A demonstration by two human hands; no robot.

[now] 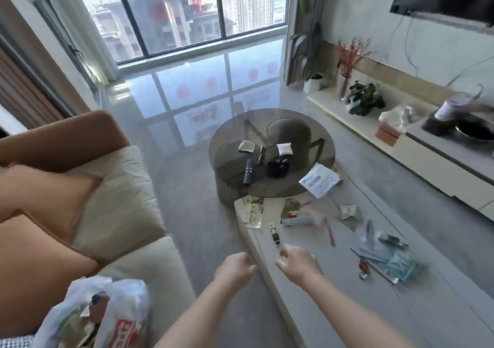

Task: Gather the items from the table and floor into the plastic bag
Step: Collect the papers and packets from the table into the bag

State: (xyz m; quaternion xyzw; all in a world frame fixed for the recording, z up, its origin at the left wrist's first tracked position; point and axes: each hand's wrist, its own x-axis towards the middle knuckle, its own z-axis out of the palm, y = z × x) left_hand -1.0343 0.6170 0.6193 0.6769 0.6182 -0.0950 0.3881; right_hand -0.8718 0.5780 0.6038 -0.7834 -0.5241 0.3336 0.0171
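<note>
A white plastic bag (107,318) with red print lies open on the sofa at the lower left, some packaging inside. Both arms reach forward over the low grey table (307,307). My left hand (235,269) hovers at the table's near edge, fingers loosely curled, holding nothing. My right hand (298,263) is open just short of a small black-and-white tube (274,232). Beyond lie a white tube (299,221), a printed packet (252,211), a pink strip (329,231), crumpled paper (348,211) and a heap of teal packets (390,259). A white leaflet (319,179) overhangs the round glass table (230,136).
The round glass table carries a black remote (248,172), a black holder (278,167) and two small packets. A cream sofa (149,267) with orange cushions fills the left. A long TV bench (441,166) with plants and a tissue box runs along the right wall.
</note>
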